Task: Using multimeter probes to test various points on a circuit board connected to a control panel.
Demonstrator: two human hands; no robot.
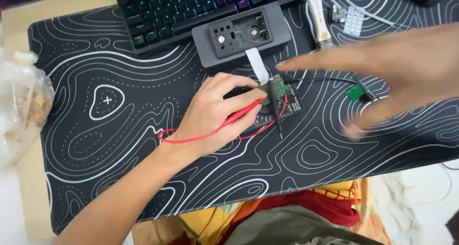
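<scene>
Black contour-patterned matting covers the worktop (119, 144), where the left hand (215, 112) is closed around a red probe (241, 112), its tip pressed toward a small green circuit board (277, 88) just beyond the fingertips. A black probe (274, 108) lies beside that board, its long axis running toward the person. Blurred above it, the right hand (397, 70) hovers open (fingers spread, holding nothing), index pointing at the board; the left hand is nearer. A keyboard (191, 10) sits beyond.
</scene>
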